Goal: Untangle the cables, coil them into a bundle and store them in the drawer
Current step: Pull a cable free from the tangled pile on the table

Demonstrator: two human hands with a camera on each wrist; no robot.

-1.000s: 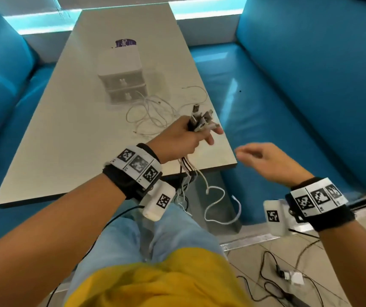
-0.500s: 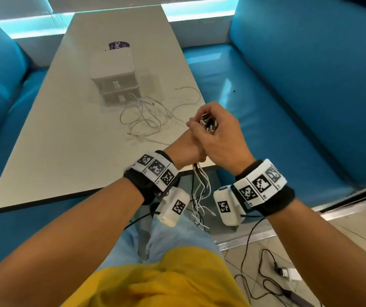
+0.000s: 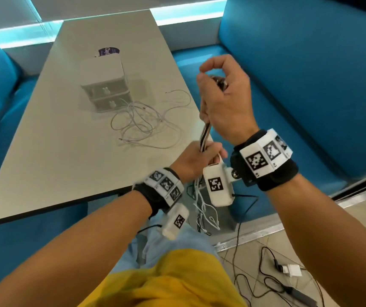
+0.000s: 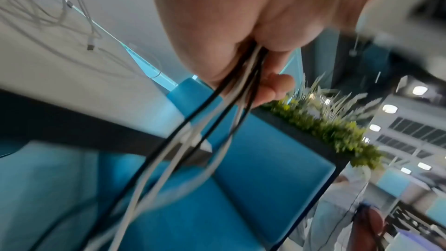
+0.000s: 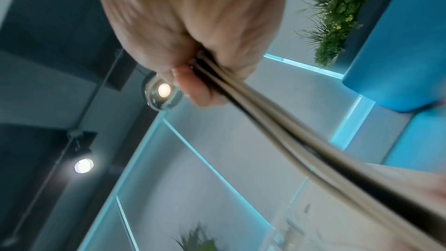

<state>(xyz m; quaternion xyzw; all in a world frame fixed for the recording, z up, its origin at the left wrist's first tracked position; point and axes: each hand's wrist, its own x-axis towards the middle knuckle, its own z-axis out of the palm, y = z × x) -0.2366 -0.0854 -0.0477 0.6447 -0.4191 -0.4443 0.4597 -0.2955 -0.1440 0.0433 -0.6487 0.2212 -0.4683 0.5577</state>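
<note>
A bundle of black and white cables (image 3: 204, 136) runs taut between both hands near the table's front right corner. My right hand (image 3: 222, 100) grips the plug ends of the bundle (image 5: 243, 100) and is raised above the left. Lower down, my left hand (image 3: 196, 159) grips the same bundle (image 4: 243, 75); the loose ends (image 3: 206, 213) hang below the table edge. A separate tangle of white cables (image 3: 144, 125) lies on the table in front of a small white two-drawer box (image 3: 104, 87), whose drawers are shut.
The grey table (image 3: 56, 151) stands between blue bench seats (image 3: 288, 85). A purple round item (image 3: 109, 52) lies behind the drawer box. On the tiled floor at lower right lie a black cord and a white adapter (image 3: 290, 270).
My right hand came in from the side, took hold of the plug ends above the left hand, and rose, drawing the bundle taut. The left hand slid down the bundle toward the table edge.
</note>
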